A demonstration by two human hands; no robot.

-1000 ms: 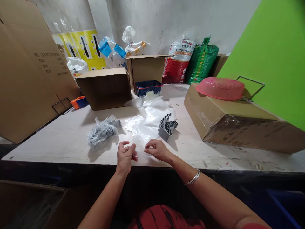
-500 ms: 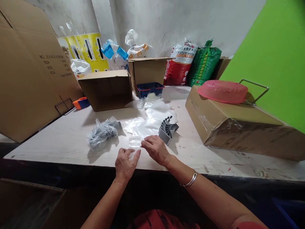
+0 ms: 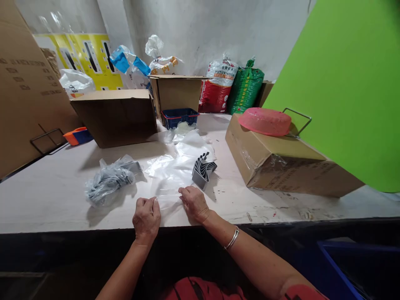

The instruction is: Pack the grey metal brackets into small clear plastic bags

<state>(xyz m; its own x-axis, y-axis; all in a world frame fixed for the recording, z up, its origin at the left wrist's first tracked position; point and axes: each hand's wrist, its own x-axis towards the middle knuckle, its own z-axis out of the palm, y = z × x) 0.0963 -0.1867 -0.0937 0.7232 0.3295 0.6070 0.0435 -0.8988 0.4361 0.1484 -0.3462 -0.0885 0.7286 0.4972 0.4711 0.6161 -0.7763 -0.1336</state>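
Head view: we look down on a pale bench (image 3: 43,204), our left hand (image 3: 146,219) curled closed and apparently pinching the near edge of a clear plastic bag (image 3: 168,179). Our right hand (image 3: 194,204) lies bent over the same plastic — whether it pinches or only presses, we cannot tell. Held between them, the thin film seems kept from sliding or bunching. The bag lies spread near the bench's front edge, probably for easy reach, just beside an upright, fanned stack of grey angled metal pieces (image 3: 203,171). A bundle of grey parts in a crumpled bag (image 3: 109,183) lies to our left. Further back stand an open cardboard box (image 3: 115,118), a blue plastic basket (image 3: 179,118) and a taped carton (image 3: 281,171) carrying a pink plastic basin (image 3: 265,121) — all seemingly set back to leave room at the front.
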